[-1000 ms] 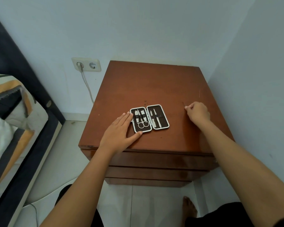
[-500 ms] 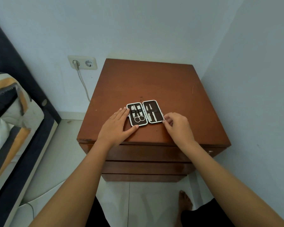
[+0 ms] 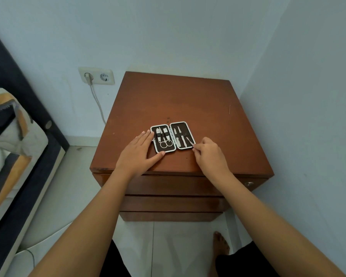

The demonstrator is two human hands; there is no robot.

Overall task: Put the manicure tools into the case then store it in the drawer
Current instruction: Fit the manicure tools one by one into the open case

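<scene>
Left hand (image 3: 137, 152) flat and open on the wood, fingertips against the left edge of the open case (image 3: 172, 136), thumb at its near corner, pinning it. Right hand (image 3: 210, 156) pinched shut on a thin metal tool (image 3: 189, 141), its tip angled into the right half of the case. Scissors (image 3: 165, 141) and other implements already strapped in the left half, two more in the right. Case lying open near the front of the nightstand (image 3: 188, 100), drawers (image 3: 168, 184) below all closed. Likely risks: tip missing the elastic loop and skating across the lining; case sliding if the pinning hand eases off; tool left proud, blocking the lid from closing. Against half a second back: same pinning hand, but the tool now pushed further into the right half rather than sitting at its near corner.
</scene>
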